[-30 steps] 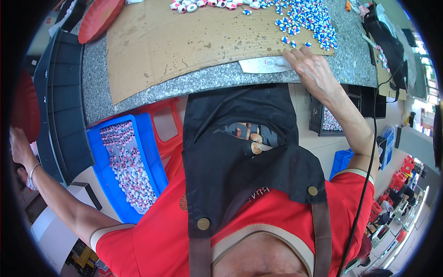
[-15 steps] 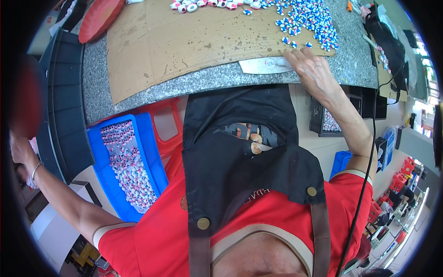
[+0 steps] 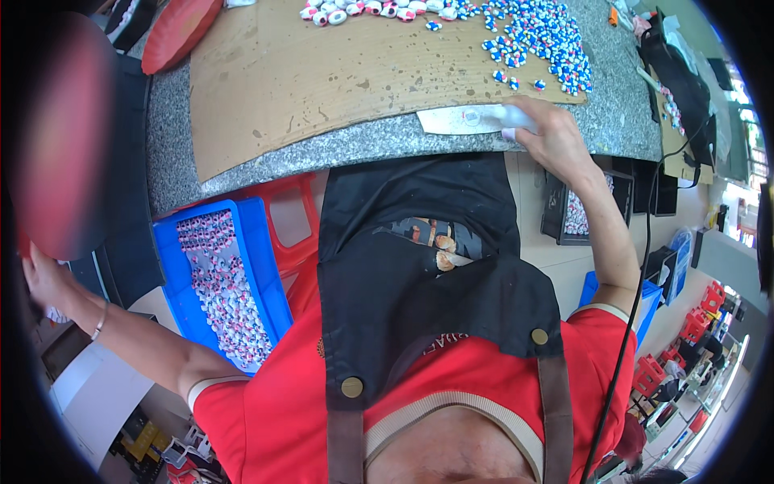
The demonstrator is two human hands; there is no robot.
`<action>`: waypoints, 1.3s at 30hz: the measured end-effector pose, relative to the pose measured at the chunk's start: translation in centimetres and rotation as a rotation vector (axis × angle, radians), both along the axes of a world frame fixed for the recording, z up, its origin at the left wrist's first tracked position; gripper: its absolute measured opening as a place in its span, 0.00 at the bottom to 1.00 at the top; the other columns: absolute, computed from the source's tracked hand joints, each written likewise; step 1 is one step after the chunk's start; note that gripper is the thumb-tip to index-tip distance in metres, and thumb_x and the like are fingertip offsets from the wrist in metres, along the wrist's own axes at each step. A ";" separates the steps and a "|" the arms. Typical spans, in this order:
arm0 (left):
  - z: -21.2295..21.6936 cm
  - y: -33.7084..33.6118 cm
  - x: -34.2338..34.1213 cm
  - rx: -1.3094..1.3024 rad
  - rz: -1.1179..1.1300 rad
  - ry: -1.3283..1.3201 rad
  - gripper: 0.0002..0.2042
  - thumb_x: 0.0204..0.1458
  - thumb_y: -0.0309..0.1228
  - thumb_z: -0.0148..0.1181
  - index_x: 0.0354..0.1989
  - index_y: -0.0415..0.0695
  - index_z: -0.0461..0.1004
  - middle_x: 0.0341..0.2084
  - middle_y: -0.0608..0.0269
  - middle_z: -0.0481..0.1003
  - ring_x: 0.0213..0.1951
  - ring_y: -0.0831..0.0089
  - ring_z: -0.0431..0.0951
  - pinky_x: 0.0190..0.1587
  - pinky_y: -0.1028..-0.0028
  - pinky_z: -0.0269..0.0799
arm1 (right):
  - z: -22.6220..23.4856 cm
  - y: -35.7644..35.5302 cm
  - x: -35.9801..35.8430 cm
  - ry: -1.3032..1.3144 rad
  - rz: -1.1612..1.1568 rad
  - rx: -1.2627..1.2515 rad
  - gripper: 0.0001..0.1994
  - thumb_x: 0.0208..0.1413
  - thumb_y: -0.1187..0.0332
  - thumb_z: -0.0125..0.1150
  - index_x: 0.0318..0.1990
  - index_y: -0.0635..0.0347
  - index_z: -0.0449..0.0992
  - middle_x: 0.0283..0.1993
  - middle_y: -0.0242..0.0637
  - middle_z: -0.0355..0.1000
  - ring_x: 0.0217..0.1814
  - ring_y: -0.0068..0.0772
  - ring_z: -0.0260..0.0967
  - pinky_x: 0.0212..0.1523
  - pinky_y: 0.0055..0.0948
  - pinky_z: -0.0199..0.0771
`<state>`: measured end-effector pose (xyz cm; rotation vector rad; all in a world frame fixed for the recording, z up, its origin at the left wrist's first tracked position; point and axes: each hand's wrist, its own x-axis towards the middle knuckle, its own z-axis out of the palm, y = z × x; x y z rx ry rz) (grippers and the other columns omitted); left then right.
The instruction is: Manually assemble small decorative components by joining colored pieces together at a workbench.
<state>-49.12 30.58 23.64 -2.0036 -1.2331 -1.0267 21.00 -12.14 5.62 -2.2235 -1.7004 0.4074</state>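
A: Since the earlier frame, what's moved?

B: Left hand has crept further out to the person's left, off the bench, and a blurred red shape now fills that side above it. Right hand hasn't shifted.

A: Right hand's doing what?

B: Rests at the bench front edge, right of centre, fingers curled and pressed down on the handle end of a flat scraper. Blade lies on the granite, pointing left, along the near edge of the cardboard sheet.

A: Left hand's fingers?

B: Can't tell — edge of view, too blurred. Wrist has a thin bracelet.

A: Other stuff on the bench?

B: Blue-and-white beads heaped at the cardboard's far right corner, few strays near the right hand. Pink-white ones along the far edge. Red lid at the far left corner.

A: Below the bench?

B: Blue bin of pink-white beads at the person's left, just beside a red crate.
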 end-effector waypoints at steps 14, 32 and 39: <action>-24.8 -16.7 20.9 -1.160 -0.337 -1.312 0.16 0.58 0.21 0.49 0.54 0.35 0.71 0.46 0.55 0.77 0.47 0.68 0.78 0.50 0.71 0.74 | -7.9 -6.7 20.8 0.151 -0.660 0.533 0.14 0.55 0.66 0.64 0.46 0.63 0.74 0.39 0.32 0.75 0.43 0.22 0.71 0.48 0.25 0.71; -20.3 -17.1 49.3 -0.450 -0.562 -0.015 0.14 0.47 0.19 0.55 0.44 0.39 0.73 0.44 0.46 0.70 0.42 0.49 0.72 0.42 0.57 0.71 | -3.2 3.1 2.2 -0.051 -0.095 0.522 0.10 0.52 0.78 0.59 0.42 0.62 0.78 0.45 0.47 0.74 0.48 0.48 0.72 0.50 0.37 0.71; -25.0 -13.0 52.5 -0.569 -0.559 -0.179 0.10 0.46 0.18 0.55 0.39 0.37 0.71 0.44 0.43 0.67 0.42 0.46 0.73 0.42 0.56 0.72 | -2.7 5.5 2.3 -0.273 0.158 0.269 0.09 0.46 0.78 0.58 0.37 0.64 0.76 0.38 0.43 0.73 0.46 0.47 0.70 0.48 0.40 0.70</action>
